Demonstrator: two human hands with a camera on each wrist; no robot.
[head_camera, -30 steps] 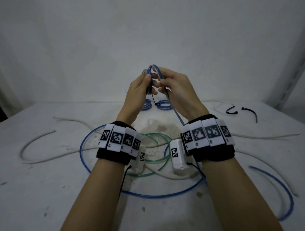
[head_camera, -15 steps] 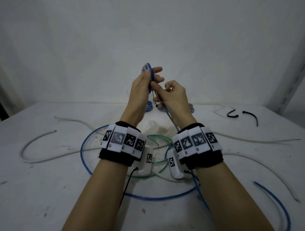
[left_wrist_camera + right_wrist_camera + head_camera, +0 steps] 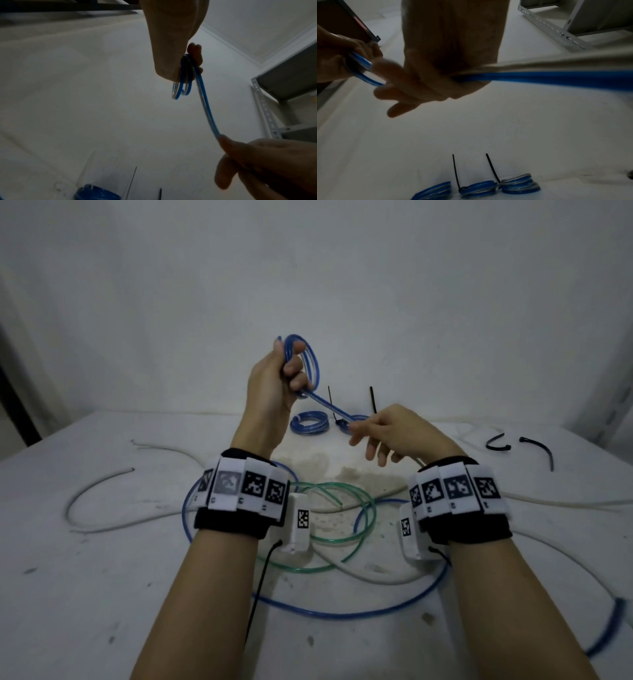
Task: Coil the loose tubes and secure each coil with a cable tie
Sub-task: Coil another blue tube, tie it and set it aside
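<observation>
Blue tube (image 3: 308, 361) is partly wound: a few loops sit in the curled fingers of the left hand (image 3: 274, 381), raised above the table (image 3: 102, 594). From these fingers the free length runs down to the right hand (image 3: 394, 433), which pinches it between thumb and forefinger, other fingers loose. To wind well, I think each new loop should match the others, with the left fingers firm. Beyond the right fingers lie tied blue coils (image 3: 498, 188); black cable ties (image 3: 534, 448) wait to their right. Green tube (image 3: 342, 525) and white tube (image 3: 102, 508) lie under the wrists and may snag.
</observation>
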